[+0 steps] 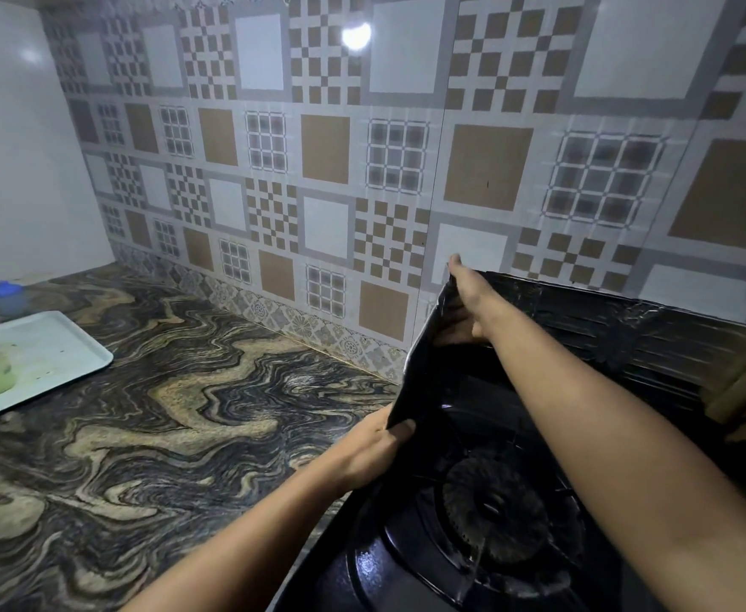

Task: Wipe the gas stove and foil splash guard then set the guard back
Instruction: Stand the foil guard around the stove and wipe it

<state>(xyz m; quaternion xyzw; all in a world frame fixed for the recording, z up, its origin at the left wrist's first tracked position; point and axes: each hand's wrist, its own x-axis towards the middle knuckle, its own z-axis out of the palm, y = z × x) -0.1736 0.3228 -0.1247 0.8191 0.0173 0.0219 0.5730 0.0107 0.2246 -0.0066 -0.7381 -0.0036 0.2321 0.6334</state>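
Note:
The dark, shiny foil splash guard [605,329] stands upright around the back and left side of the black gas stove [388,563]. Its left panel [424,382] folds toward me. My left hand [380,452] pinches the near lower corner of that panel. My right hand [463,307] grips the upper corner where the left panel meets the back panel, thumb pointing up. A round burner [494,510] with its pan support sits under my right forearm. No cloth is in sight.
A marbled brown-and-black countertop [163,413] stretches to the left. On it lies a white tray [53,355] holding green and red items, with a small blue-lidded container [6,295] behind it. Patterned wall tiles [318,170] rise behind the stove.

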